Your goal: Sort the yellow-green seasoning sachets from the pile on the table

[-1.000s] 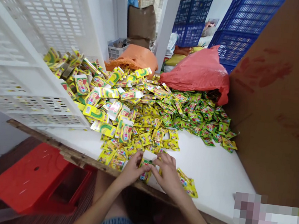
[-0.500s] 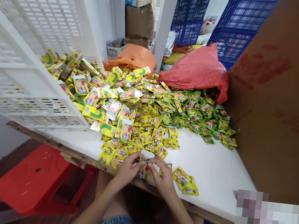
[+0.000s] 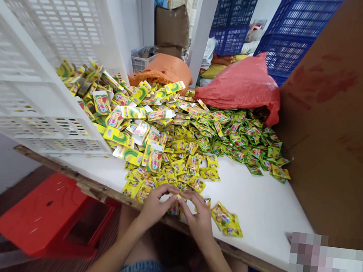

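Observation:
At the table's front edge, a small yellow candy box (image 3: pixel 175 209) is between my two hands. My left hand (image 3: pixel 157 205) grips its left side, with thumb and fingertips at the top end. From the other side my right hand (image 3: pixel 199 214) pinches the same top end, and the fingers hide most of the box. Yellow packets (image 3: pixel 178 167) lie just beyond my hands. To the right of my right hand are some loose yellow packets (image 3: pixel 227 220). Flattish yellow-and-green boxes (image 3: pixel 130 137) are heaped to the left, several with white flaps open.
A white perforated crate (image 3: pixel 53 108) lies tipped at the left, boxes spilling from it. Green packets (image 3: pixel 243 136) spread below a red sack (image 3: pixel 243 84); an orange sack (image 3: pixel 165 71) is behind. Cardboard (image 3: pixel 336 127) walls the right side. A red stool (image 3: pixel 44 212) stands lower left.
The box's white top flap, upright before, is now folded down under my fingertips. My hands stay at the same place, and the view has shifted slightly.

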Demonstrator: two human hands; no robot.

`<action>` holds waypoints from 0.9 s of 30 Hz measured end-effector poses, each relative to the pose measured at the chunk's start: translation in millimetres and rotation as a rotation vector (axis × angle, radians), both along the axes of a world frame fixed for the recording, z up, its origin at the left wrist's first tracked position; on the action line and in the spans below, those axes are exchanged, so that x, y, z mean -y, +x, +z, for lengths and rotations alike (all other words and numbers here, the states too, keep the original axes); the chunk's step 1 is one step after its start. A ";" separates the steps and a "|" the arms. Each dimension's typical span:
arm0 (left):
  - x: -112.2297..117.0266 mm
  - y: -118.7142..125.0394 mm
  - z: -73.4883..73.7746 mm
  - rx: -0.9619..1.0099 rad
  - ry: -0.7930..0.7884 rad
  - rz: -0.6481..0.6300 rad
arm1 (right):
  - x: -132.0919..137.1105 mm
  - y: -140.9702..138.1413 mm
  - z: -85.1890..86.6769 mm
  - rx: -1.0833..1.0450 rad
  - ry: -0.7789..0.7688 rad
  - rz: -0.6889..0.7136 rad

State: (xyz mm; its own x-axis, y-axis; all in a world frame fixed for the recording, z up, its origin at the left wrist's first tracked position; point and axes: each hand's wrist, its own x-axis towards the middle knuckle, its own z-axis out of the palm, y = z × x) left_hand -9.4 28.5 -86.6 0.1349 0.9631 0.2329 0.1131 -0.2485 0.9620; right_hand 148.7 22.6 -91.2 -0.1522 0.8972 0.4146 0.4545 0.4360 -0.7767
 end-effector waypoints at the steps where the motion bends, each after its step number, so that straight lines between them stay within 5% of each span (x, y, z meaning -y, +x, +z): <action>1: -0.2 1.4 -0.2 -0.009 -0.001 0.021 | -0.2 -0.5 1.4 0.019 0.006 -0.013; 16: -10.2 13.1 2.7 -0.059 -0.087 0.107 | -8.8 4.2 13.8 0.212 -0.057 -0.098; 27: -0.8 4.4 -9.1 -0.015 -0.033 -0.008 | 2.3 -2.5 -13.5 -0.084 -0.084 -0.003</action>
